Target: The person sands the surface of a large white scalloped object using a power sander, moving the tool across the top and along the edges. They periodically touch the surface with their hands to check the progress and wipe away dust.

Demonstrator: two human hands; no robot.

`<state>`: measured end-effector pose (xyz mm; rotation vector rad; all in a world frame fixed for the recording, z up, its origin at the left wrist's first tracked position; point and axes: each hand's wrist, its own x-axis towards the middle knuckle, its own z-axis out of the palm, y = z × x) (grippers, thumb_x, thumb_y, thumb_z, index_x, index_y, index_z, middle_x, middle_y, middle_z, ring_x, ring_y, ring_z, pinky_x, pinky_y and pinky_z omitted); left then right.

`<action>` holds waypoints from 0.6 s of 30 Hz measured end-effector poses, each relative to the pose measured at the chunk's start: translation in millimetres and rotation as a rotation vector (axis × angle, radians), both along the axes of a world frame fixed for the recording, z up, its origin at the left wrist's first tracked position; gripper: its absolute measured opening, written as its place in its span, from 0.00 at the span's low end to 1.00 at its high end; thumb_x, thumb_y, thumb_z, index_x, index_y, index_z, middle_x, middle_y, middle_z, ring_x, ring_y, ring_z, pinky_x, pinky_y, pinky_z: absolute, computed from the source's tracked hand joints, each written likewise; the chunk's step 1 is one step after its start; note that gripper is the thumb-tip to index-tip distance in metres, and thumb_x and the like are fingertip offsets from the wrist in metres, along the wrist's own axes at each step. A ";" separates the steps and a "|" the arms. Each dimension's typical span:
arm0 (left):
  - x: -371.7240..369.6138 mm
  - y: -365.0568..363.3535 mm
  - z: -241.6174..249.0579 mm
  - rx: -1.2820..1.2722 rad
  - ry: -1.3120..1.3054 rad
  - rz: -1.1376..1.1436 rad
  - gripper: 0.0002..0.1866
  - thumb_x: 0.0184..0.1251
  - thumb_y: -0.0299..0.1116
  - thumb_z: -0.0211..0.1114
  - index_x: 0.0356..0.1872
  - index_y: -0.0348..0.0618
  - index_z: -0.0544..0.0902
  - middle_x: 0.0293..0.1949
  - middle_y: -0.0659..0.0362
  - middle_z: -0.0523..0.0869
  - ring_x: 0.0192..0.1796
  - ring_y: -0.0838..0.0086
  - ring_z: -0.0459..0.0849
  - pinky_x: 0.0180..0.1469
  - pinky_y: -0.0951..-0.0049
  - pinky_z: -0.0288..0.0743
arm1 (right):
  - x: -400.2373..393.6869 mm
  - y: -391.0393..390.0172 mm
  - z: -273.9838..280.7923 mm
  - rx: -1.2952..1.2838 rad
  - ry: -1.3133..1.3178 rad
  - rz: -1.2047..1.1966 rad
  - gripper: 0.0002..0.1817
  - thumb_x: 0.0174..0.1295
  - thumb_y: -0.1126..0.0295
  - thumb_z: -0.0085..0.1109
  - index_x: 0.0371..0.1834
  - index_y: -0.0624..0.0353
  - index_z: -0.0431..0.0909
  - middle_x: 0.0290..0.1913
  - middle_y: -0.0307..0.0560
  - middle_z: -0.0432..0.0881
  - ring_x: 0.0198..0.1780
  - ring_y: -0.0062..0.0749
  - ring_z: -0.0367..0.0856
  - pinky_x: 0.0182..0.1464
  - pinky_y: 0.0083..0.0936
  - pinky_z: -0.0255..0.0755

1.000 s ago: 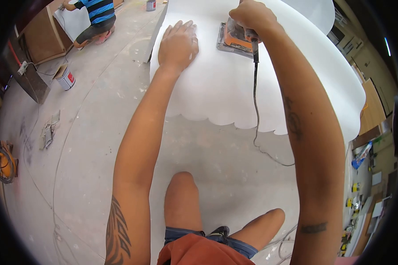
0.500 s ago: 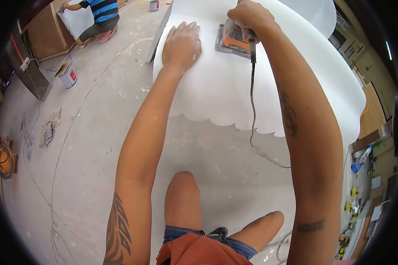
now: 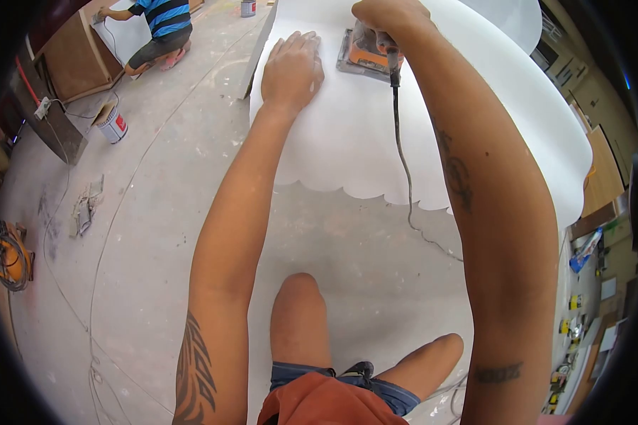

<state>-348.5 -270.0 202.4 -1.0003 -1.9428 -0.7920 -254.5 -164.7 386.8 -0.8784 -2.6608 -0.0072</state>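
Two bare hands at a white, scallop-edged panel [image 3: 347, 134]. L hand [image 3: 292, 71] lies palm-down on it, fingers extended, gripping nothing. R hand [image 3: 393, 15] is clamped round the top of an orange sander [image 3: 368, 53], pad on panel, just R of L hand. Step in hand, prob.: sanding the surface. Next move calls for level pad, steady pressure, cord [image 3: 398, 134] kept clear.

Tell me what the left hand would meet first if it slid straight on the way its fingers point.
The way looks free: ahead of the left hand only bare white panel shows, up to the picture's edge. The sander sits off to the right. Depth is hard to judge here.
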 end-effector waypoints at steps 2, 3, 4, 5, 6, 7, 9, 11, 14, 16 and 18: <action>-0.4 -1.1 0.1 0.040 -0.023 -0.022 0.20 0.75 0.32 0.55 0.63 0.43 0.84 0.67 0.57 0.85 0.72 0.59 0.79 0.78 0.57 0.68 | -0.4 1.5 -0.8 -0.010 0.038 -0.048 0.20 0.63 0.59 0.60 0.53 0.56 0.90 0.55 0.58 0.90 0.58 0.48 0.90 0.59 0.38 0.83; -3.1 -0.9 3.4 0.043 -0.018 -0.028 0.20 0.75 0.32 0.55 0.63 0.43 0.84 0.67 0.57 0.85 0.72 0.59 0.79 0.78 0.57 0.68 | -0.3 2.8 -2.2 0.007 0.041 -0.021 0.20 0.63 0.58 0.60 0.53 0.56 0.90 0.55 0.58 0.90 0.58 0.48 0.90 0.60 0.38 0.83; -4.6 -2.3 3.6 0.027 -0.029 -0.020 0.19 0.76 0.33 0.55 0.63 0.43 0.84 0.67 0.58 0.85 0.72 0.58 0.79 0.78 0.57 0.68 | 0.6 4.5 -3.8 0.024 0.037 0.006 0.20 0.63 0.58 0.61 0.53 0.55 0.90 0.55 0.59 0.90 0.58 0.48 0.90 0.60 0.38 0.83; -5.1 -2.6 3.0 0.009 -0.040 -0.013 0.19 0.76 0.34 0.56 0.63 0.43 0.84 0.67 0.58 0.85 0.72 0.58 0.79 0.78 0.57 0.68 | 3.5 7.9 -5.0 0.024 0.034 -0.002 0.20 0.63 0.58 0.61 0.53 0.55 0.90 0.55 0.59 0.90 0.58 0.48 0.90 0.60 0.38 0.83; -5.0 -1.0 6.0 0.009 -0.037 -0.023 0.19 0.76 0.34 0.56 0.63 0.43 0.84 0.67 0.58 0.85 0.72 0.58 0.79 0.78 0.57 0.68 | 8.4 10.3 -5.8 0.022 -0.002 0.029 0.19 0.63 0.58 0.61 0.51 0.55 0.91 0.53 0.58 0.90 0.57 0.49 0.89 0.60 0.39 0.83; -3.4 -1.0 6.8 -0.005 -0.039 -0.013 0.20 0.76 0.35 0.57 0.63 0.42 0.84 0.68 0.56 0.84 0.73 0.58 0.78 0.79 0.57 0.66 | 13.2 11.4 -7.7 0.018 -0.044 0.063 0.18 0.63 0.58 0.61 0.49 0.55 0.91 0.51 0.57 0.91 0.57 0.50 0.89 0.60 0.40 0.82; -1.6 -1.6 4.0 -0.028 -0.039 -0.008 0.20 0.75 0.36 0.57 0.63 0.40 0.84 0.68 0.55 0.84 0.74 0.59 0.76 0.80 0.57 0.64 | 23.0 18.4 -15.0 0.020 -0.052 0.011 0.20 0.61 0.59 0.60 0.53 0.51 0.90 0.52 0.53 0.91 0.55 0.45 0.90 0.57 0.38 0.83; -3.7 -0.9 2.3 -0.141 -0.040 0.052 0.25 0.80 0.44 0.53 0.70 0.43 0.80 0.75 0.55 0.77 0.79 0.59 0.71 0.82 0.58 0.60 | 33.7 31.5 -15.2 0.025 -0.048 -0.040 0.22 0.59 0.59 0.59 0.56 0.47 0.89 0.53 0.48 0.92 0.54 0.40 0.91 0.55 0.36 0.83; -5.7 5.7 5.4 -0.313 -0.112 0.254 0.32 0.84 0.55 0.45 0.81 0.54 0.68 0.84 0.62 0.63 0.85 0.60 0.59 0.85 0.52 0.52 | 50.9 61.9 -12.0 0.024 -0.015 -0.108 0.24 0.59 0.59 0.59 0.60 0.46 0.87 0.54 0.47 0.91 0.56 0.39 0.90 0.56 0.36 0.82; -7.3 13.4 16.6 -0.339 -0.172 0.303 0.34 0.84 0.58 0.43 0.84 0.56 0.63 0.86 0.61 0.59 0.86 0.57 0.56 0.85 0.48 0.49 | 62.0 81.1 -13.5 0.011 0.083 -0.190 0.26 0.60 0.57 0.58 0.63 0.45 0.85 0.56 0.46 0.91 0.55 0.39 0.90 0.56 0.36 0.82; -8.5 20.6 18.6 -0.367 -0.245 0.351 0.37 0.83 0.61 0.41 0.86 0.58 0.59 0.87 0.61 0.54 0.87 0.55 0.52 0.85 0.43 0.45 | 73.0 93.0 -18.3 0.010 0.075 -0.201 0.27 0.59 0.59 0.56 0.64 0.45 0.83 0.56 0.46 0.90 0.54 0.40 0.90 0.55 0.37 0.82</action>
